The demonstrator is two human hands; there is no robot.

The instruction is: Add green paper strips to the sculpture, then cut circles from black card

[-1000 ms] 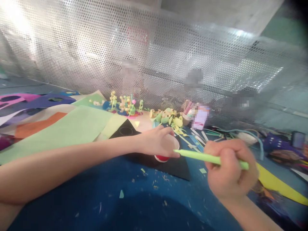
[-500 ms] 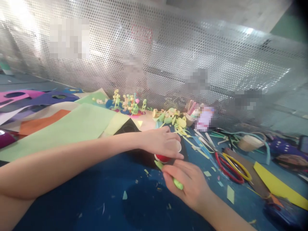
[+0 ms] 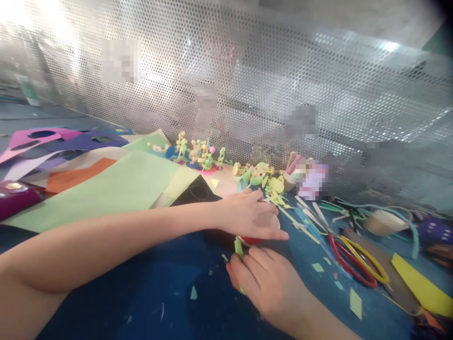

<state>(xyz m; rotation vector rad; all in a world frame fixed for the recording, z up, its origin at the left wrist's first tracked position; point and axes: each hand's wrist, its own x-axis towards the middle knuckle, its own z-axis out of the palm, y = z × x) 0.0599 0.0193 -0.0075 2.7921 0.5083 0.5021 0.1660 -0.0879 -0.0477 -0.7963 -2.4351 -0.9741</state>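
My left hand (image 3: pixel 249 215) lies over a red and white round object (image 3: pixel 252 241), its fingers spread across and holding it down on a black sheet (image 3: pixel 200 189). Most of the round object is hidden under the palm and fingers. My right hand (image 3: pixel 271 283) is just in front, closed around a slim light-green pen-like tool (image 3: pixel 238 246). The upper end of that tool shows beside the round object's left edge. I cannot make out whether its tip touches the black sheet.
Red and yellow-handled scissors (image 3: pixel 354 259) lie to the right, beside a yellow piece (image 3: pixel 421 285). Large pale-green sheets (image 3: pixel 106 189) spread at left. Small assembled figures (image 3: pixel 207 158) stand behind, before a perforated metal screen (image 3: pixel 247 94). Scraps dot the blue tabletop (image 3: pixel 141 288).
The view has swung slightly left, so things sit further right. My right hand has turned, and the green tool now stands steeper in it. My left hand stays on the round object.
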